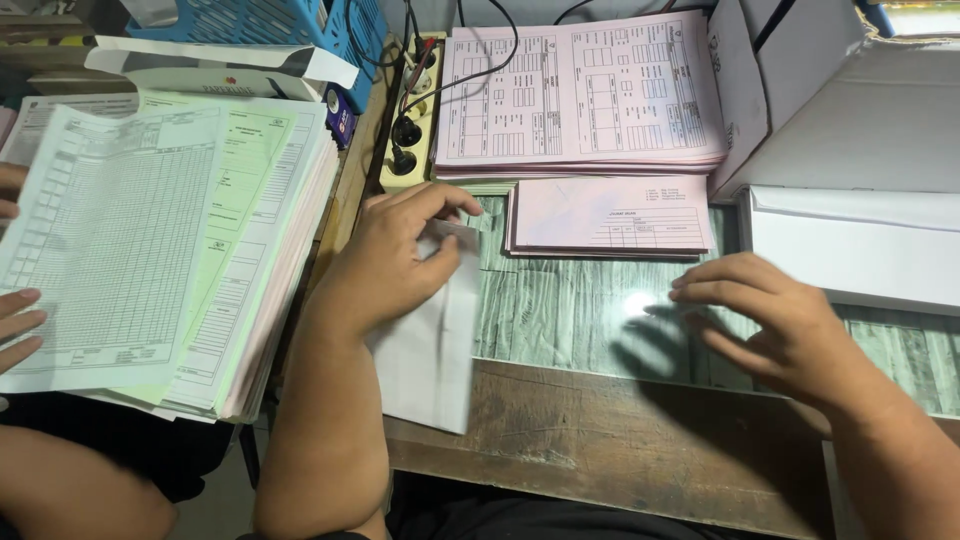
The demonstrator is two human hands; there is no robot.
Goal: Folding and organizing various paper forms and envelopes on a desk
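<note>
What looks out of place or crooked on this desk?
The white envelope under the left hand lies tilted and overhangs the desk's wooden edge. At far left, another person's stack of forms is fanned unevenly. Nothing looks spilled or damaged.
</note>
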